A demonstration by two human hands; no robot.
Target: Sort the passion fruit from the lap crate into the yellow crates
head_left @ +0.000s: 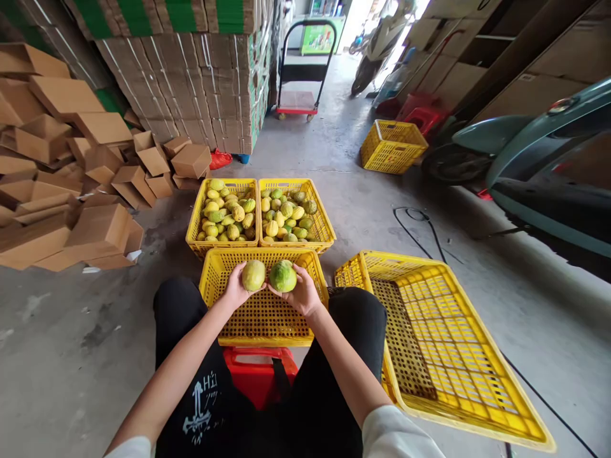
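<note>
Over a yellow plastic crate (267, 323) between my knees, both hands hold fruit side by side. My left hand (235, 289) is closed round a pale yellow-green round fruit (253, 275). A greener fruit with a yellowish underside (283, 276) is in my right hand (305, 294), gripped from the right and below. The two fruits are close together but apart. Just beyond, similar yellow and green fruits (229, 213) fill much of the left far crate (191, 224), and more fruits (286, 216) lie in the right far crate (324, 222).
A large yellow crate (449, 331) stands at my right, and another crate (394, 146) farther off. Cardboard boxes (102, 235) are heaped at left by tall carton stacks (191, 83). A hand cart (298, 102), a teal scooter (520, 140) and a black cable (420, 222) are around.
</note>
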